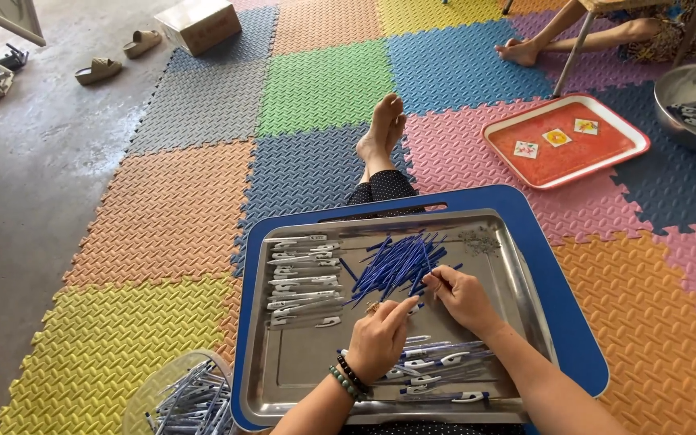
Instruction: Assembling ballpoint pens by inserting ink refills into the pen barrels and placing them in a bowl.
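Pen refills lie heaped mid-tray, within easy reach of both hands. Going by size: a steel tray on a blue lap counter, a row of white pen barrels at left, finished pens nearest. The left hand and right hand each pinch a refill between closed fingertips.

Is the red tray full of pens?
No, the red tray holds only three small square pieces, while the blue refills lie in the metal tray by the hands.
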